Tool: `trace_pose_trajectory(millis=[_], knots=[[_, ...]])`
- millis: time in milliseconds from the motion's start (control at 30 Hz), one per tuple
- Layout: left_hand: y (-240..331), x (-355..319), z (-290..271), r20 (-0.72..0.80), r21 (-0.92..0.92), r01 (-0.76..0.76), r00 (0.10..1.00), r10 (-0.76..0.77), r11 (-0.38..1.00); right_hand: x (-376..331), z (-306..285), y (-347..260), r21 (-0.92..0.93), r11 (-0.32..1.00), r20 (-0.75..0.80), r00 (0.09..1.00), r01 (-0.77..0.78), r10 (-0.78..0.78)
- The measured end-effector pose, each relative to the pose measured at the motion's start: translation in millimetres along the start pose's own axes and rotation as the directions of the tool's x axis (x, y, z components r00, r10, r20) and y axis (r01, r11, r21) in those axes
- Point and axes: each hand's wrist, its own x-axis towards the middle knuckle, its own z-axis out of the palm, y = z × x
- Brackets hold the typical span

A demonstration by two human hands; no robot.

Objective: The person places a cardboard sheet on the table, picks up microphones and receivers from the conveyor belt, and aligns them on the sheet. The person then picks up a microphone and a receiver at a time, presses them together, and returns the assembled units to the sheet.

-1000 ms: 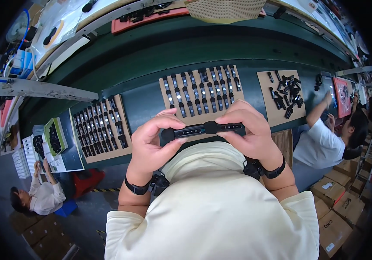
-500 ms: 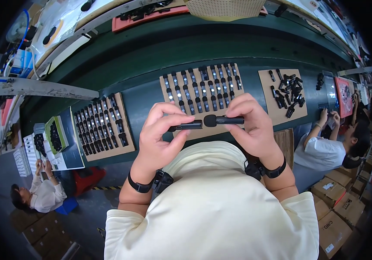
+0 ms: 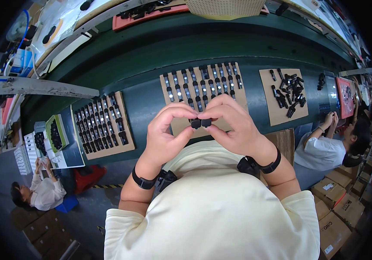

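My left hand [image 3: 166,134] pinches a small black clip-on microphone [image 3: 195,124] with a foam tip. Between the thumb and fingers of my right hand [image 3: 236,128] is a matching microphone [image 3: 206,123]. Both are held side by side in front of my chest, foam ends toward me, and my fingertips meet above them. My fingers hide most of their bodies. Beneath and beyond my hands lies a cardboard sheet [image 3: 179,125] carrying rows of similar microphones [image 3: 203,87], partly covered by my hands.
On the left, another cardboard sheet [image 3: 127,141] bears rows of microphones. A third sheet [image 3: 277,118] at right holds a loose pile [image 3: 296,90]. A green tray [image 3: 64,138] stands far left. Co-workers sit at left [image 3: 47,193] and right [image 3: 324,149]; cartons [image 3: 335,229] are stacked lower right.
My hands have drawn closer together. Both microphones have turned from lying sideways, end to end, to standing side by side with their foam ends toward me.
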Motion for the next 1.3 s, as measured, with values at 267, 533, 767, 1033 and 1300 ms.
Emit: trace_pose_trajectory(millis=[267, 533, 767, 1033, 1300], knots=[[-17.5, -10.4, -4.3, -0.032, 0.291, -0.010, 0.999, 0.020, 0.957, -12.3, 1.5, 23.9, -0.049, 0.995, 0.014, 0.996, -0.091, 0.092], [-128.2, -95.6, -27.5, -0.076, 0.623, 0.250, 0.963, -0.260, 0.741, -60.0, -11.4, 58.3, -0.246, 0.921, -0.034, 0.952, -0.303, 0.304], [-170.9, -119.8, -15.4, 0.044, 0.681, 0.010, 0.998, -0.055, 0.732, -72.6, -13.9, 72.1, -0.351, 0.863, 0.014, 0.920, -0.362, 0.392], [-194.5, -130.1, -7.7, 0.193, 0.733, -0.150, 0.981, 0.008, 0.664, -79.4, -14.6, 74.5, -0.419, 0.857, 0.097, 0.923, -0.301, 0.372], [-201.7, -134.5, -3.3, 0.171, 0.751, -0.124, 0.985, -0.009, 0.648, -85.6, -15.1, 76.1, -0.417, 0.851, 0.104, 0.914, -0.318, 0.393]])
